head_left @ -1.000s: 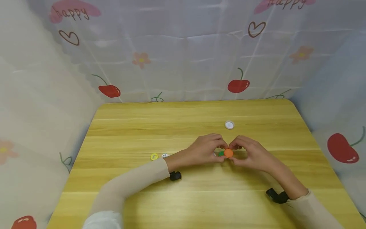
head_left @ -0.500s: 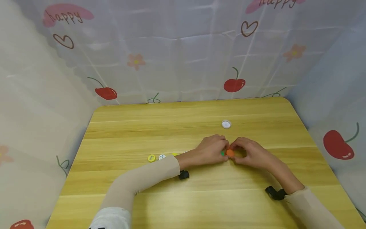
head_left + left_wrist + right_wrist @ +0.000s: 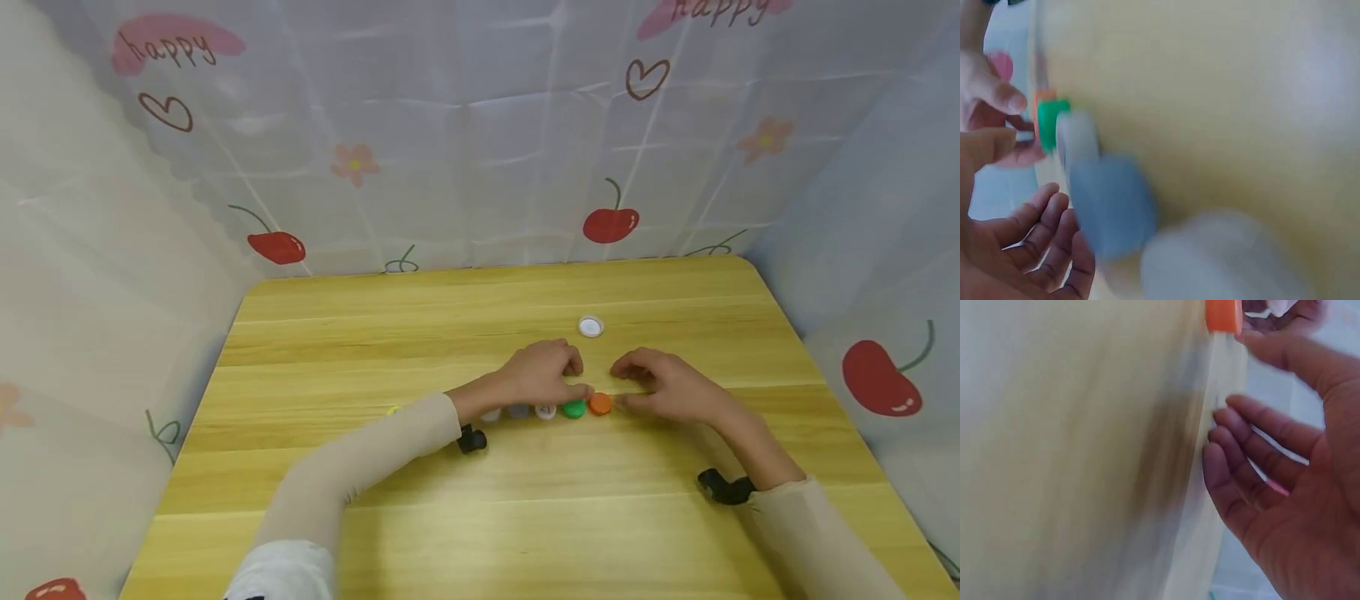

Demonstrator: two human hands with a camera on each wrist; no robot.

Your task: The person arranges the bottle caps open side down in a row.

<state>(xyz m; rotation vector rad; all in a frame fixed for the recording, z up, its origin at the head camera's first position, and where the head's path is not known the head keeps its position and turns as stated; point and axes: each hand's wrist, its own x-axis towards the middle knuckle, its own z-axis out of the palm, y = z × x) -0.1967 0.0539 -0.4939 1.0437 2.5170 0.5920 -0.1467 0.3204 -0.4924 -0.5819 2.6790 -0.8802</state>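
Observation:
A row of bottle caps lies across the table: an orange cap [image 3: 600, 404] at the right end, then a green cap [image 3: 574, 409], a white cap [image 3: 545, 412], a grey-blue cap [image 3: 518, 411] and another white cap [image 3: 491, 414]. My left hand [image 3: 542, 372] hovers just behind the row, fingers spread, its thumb above the green and orange caps. To the right of the orange cap is my right hand [image 3: 671, 389], fingers loosely bent and holding nothing. Its thumb [image 3: 1285, 353] is close by the orange cap [image 3: 1223, 315] in the right wrist view; contact cannot be made out.
Behind the row a whitish cap [image 3: 591, 326] lies with its hollow side up. Part of a yellow cap [image 3: 393, 410] shows beyond my left sleeve [image 3: 375, 446], which covers that end of the row. Printed curtains [image 3: 465, 167] enclose the wooden table [image 3: 510, 533].
Both hands have released the orange cap they held between them and moved apart. The fingers have spread, and the orange, green, white and grey-blue caps have come into sight.

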